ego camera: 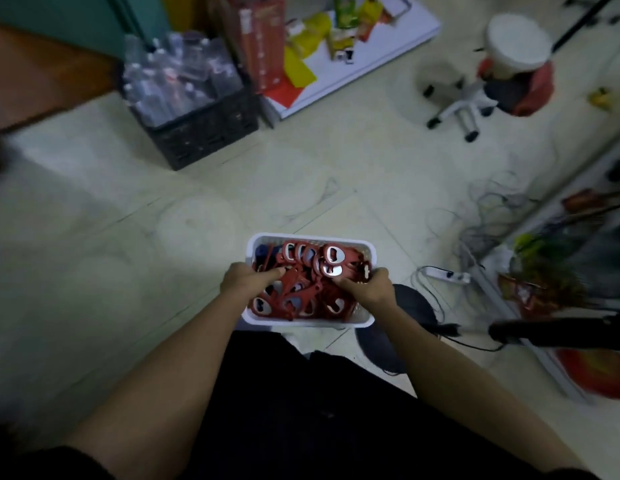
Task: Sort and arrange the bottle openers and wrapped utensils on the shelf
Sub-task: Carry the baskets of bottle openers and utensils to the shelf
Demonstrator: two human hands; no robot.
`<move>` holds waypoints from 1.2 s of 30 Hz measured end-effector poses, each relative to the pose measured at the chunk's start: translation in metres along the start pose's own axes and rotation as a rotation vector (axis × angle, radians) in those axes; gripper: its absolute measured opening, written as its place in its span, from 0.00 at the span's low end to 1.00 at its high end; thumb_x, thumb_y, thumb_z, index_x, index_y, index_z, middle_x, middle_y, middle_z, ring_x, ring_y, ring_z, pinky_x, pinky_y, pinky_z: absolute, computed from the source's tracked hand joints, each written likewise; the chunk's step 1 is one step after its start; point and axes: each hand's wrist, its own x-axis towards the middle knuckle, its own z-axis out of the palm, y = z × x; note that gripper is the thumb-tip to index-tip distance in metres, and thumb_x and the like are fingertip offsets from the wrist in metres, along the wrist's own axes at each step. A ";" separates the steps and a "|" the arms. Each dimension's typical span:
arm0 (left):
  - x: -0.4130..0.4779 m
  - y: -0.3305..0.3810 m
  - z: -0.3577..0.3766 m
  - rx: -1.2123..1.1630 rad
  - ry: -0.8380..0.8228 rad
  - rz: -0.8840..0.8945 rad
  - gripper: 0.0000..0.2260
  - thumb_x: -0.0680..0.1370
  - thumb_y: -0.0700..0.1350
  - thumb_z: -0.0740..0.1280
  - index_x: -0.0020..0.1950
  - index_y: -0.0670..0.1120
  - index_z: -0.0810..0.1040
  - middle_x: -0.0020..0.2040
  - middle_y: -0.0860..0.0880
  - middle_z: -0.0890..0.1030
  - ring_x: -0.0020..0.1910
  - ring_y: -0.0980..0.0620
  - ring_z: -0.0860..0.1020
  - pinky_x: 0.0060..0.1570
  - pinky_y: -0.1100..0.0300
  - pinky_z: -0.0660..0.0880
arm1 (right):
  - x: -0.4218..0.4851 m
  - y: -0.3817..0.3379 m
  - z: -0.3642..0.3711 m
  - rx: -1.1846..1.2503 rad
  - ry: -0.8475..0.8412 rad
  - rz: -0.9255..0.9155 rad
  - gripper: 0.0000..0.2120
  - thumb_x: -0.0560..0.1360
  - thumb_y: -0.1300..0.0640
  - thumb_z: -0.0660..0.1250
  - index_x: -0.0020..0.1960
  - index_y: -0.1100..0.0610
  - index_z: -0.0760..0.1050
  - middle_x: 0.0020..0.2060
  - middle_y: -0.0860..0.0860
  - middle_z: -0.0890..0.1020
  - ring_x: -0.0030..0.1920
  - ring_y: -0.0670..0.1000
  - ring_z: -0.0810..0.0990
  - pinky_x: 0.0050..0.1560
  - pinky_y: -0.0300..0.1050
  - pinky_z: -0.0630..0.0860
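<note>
A white plastic basket (pixel 303 321) is held in front of me above the floor, filled with several red bottle openers (pixel 331 261) with metal heads. A dark blue item (pixel 263 252) lies in its far left corner. My left hand (pixel 248 279) grips the basket's left rim, fingers reaching in over the openers. My right hand (pixel 369 287) holds the right rim, fingers curled over the openers there. No wrapped utensils are recognisable.
A black crate of clear plastic bottles (pixel 184 91) stands on the floor ahead left. A white board with colourful packets (pixel 339 46) lies beyond it. A wheeled stool (pixel 488 81) is at upper right. Shelving with goods (pixel 561 271), tangled cables and a power strip (pixel 447 274) are at right.
</note>
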 end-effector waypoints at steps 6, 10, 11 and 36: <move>0.094 0.102 0.016 0.183 -0.080 0.085 0.26 0.62 0.63 0.76 0.43 0.41 0.80 0.46 0.38 0.82 0.43 0.43 0.79 0.42 0.55 0.75 | 0.072 -0.042 -0.045 0.186 0.051 0.126 0.38 0.61 0.42 0.79 0.61 0.62 0.70 0.58 0.56 0.77 0.57 0.56 0.78 0.58 0.50 0.76; 0.158 0.197 0.017 0.203 -0.165 0.125 0.26 0.63 0.59 0.77 0.44 0.38 0.79 0.46 0.37 0.82 0.41 0.42 0.79 0.45 0.53 0.77 | 0.130 -0.091 -0.083 0.331 0.010 0.168 0.25 0.63 0.45 0.78 0.51 0.62 0.80 0.49 0.58 0.84 0.51 0.56 0.82 0.56 0.55 0.78; 0.173 0.223 0.016 0.206 -0.195 0.135 0.25 0.63 0.59 0.77 0.44 0.38 0.79 0.46 0.37 0.82 0.41 0.43 0.80 0.46 0.52 0.78 | 0.144 -0.105 -0.092 0.347 0.023 0.180 0.23 0.64 0.46 0.78 0.49 0.62 0.81 0.48 0.58 0.84 0.51 0.56 0.83 0.56 0.55 0.78; 0.410 0.722 0.025 0.467 -0.227 0.268 0.29 0.65 0.59 0.76 0.53 0.38 0.78 0.51 0.38 0.80 0.48 0.42 0.79 0.49 0.51 0.78 | 0.509 -0.398 -0.282 0.471 -0.007 0.180 0.39 0.62 0.48 0.81 0.65 0.64 0.70 0.60 0.58 0.78 0.59 0.56 0.78 0.60 0.51 0.76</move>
